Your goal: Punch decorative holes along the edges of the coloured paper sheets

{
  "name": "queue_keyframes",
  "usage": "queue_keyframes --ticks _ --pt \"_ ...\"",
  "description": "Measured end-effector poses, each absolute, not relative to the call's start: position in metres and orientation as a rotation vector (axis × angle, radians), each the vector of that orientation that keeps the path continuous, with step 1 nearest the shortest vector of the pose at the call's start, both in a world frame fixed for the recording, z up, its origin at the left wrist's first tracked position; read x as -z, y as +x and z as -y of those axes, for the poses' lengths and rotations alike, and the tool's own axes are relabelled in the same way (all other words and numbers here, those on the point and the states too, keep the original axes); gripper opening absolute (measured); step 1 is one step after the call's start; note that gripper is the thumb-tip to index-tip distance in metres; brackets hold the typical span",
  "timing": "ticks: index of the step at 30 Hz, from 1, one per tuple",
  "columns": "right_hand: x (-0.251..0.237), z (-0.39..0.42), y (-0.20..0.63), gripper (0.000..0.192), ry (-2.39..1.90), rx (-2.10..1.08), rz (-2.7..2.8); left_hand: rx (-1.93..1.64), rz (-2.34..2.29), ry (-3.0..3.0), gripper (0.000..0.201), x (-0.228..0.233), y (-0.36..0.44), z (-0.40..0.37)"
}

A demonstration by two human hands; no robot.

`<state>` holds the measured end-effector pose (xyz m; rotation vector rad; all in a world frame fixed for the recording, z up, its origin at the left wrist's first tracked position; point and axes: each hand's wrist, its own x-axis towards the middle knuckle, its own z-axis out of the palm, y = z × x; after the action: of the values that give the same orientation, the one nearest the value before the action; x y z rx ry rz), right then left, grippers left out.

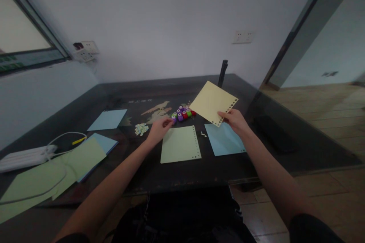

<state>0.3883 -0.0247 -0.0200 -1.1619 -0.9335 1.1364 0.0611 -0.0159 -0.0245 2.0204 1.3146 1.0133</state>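
— Where is the pale yellow square paper sheet (pixel 213 102)?
— Your right hand (pixel 234 120) pinches its punched corner, above the desk's (pixel 159 87) middle.
— And your left hand (pixel 159 127)?
— Its fingers curl loosely, touching the small colourful plastic punches (pixel 182 114).

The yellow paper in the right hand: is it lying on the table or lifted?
Lifted: the right hand holds the yellow paper by its punched edge above the table.

**Open tabletop at the far edge and right; clutter in the middle and lower left**

Bare dark table (pixel 285 136) lies right of centre and along the far edge, open to a hand. At mid-frame the cluster of small punches (pixel 182 114) and the heap of paper bits (pixel 141 129) crowd the space. The held yellow sheet (pixel 213 102) hangs over the area right of the punches. Lower left, green sheets (pixel 57 171), a white cable (pixel 65 136) and a white power strip (pixel 25 156) block the surface. A dark upright post (pixel 222 72) stands at the far edge.
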Motion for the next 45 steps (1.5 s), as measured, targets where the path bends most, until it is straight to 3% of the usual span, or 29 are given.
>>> queue_keyframes --ticks 3,9,13,20,24,27,30,33,39,45 --pt "0.021 0.026 0.387 0.021 -1.134 -1.145 0.926 -0.969 -1.515 2.052 0.018 0.028 0.065 -0.004" --pt "0.024 0.027 0.387 0.016 -1.122 -1.161 0.918 -0.583 -1.9 2.158 0.038 0.032 0.079 -0.018" --pt "0.024 0.028 0.384 0.018 -1.113 -1.199 0.952 -0.423 -2.013 2.187 0.036 0.028 0.084 -0.014" --pt "0.025 0.031 0.373 0.022 -1.087 -1.26 0.908 -0.479 -1.99 2.272 0.028 0.031 0.078 -0.012" --pt "0.026 0.033 0.367 0.025 -1.036 -1.293 0.915 -0.72 -1.804 2.186 0.03 0.015 0.079 -0.006" --pt "0.025 0.035 0.365 0.028 -0.988 -1.276 0.936 -1.0 -1.41 1.977 0.036 0.001 0.097 0.008" --pt "0.022 0.037 0.364 0.031 -0.972 -1.246 0.949 -0.975 -0.987 1.638 0.044 -0.002 0.128 0.026" --pt "0.02 0.038 0.363 0.033 -0.988 -1.237 0.952 -0.947 -0.8 1.246 0.037 0.005 0.158 0.039" --pt "0.017 0.041 0.361 0.04 -0.978 -1.216 0.933 -0.993 -0.638 0.769 0.021 0.015 0.184 0.047" --pt "0.017 0.041 0.356 0.048 -0.909 -1.156 0.934 -1.026 -0.633 0.773 0.024 0.02 0.183 0.052"
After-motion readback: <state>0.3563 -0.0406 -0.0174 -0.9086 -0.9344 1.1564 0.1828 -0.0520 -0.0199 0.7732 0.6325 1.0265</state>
